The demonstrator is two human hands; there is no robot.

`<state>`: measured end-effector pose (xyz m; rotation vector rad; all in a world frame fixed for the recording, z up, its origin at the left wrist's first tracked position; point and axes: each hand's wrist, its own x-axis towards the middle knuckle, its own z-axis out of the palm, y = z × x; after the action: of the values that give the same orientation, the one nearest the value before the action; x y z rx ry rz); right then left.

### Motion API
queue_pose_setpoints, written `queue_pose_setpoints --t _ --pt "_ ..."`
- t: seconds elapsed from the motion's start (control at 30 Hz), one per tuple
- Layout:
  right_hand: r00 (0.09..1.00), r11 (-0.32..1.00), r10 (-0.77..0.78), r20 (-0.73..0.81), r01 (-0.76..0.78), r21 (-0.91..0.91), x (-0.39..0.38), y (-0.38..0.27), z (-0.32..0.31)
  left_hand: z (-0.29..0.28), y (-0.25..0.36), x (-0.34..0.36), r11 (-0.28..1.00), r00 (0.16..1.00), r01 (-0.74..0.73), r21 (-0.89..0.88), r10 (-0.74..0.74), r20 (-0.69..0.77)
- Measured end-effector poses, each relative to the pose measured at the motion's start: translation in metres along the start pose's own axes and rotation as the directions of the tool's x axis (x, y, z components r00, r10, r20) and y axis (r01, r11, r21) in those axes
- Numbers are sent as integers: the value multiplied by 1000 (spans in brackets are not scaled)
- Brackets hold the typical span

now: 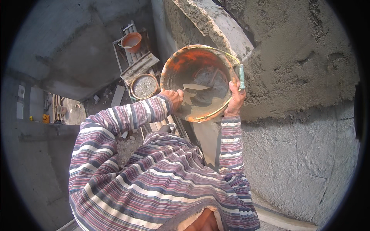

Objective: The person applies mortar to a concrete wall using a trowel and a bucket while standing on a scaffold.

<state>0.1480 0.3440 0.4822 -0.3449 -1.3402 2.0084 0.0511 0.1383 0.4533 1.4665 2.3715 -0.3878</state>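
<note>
An orange, mortar-stained bucket (176,69) with a yellow wire handle and green grip is tilted in front of me, wet grey mix inside. My right hand (235,99) grips its right side, close to the green grip. At the bucket's left side, my left hand (174,97) is closed on a pointed trowel (195,86), whose blade reaches over the bucket's inside. Striped sleeves cover both my forearms.
Wooden planks (138,61) below carry an orange bucket (134,47) and a round container (145,85) of grey mix. Rubble (127,150) lies lower down. A rough plastered wall (300,77) rises at my right, and grey walls (58,46) stand at left.
</note>
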Motion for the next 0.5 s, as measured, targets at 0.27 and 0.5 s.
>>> queue_pose_setpoints --t 0.27,0.5 --pt "998 993 7 62 0 -114 3 6 10 -22 -26 7 944 948 247 -218 -282 -149" --pt "991 981 -41 129 64 -181 0 1 38 -18 -28 5 924 965 202 -326 -245 -96"
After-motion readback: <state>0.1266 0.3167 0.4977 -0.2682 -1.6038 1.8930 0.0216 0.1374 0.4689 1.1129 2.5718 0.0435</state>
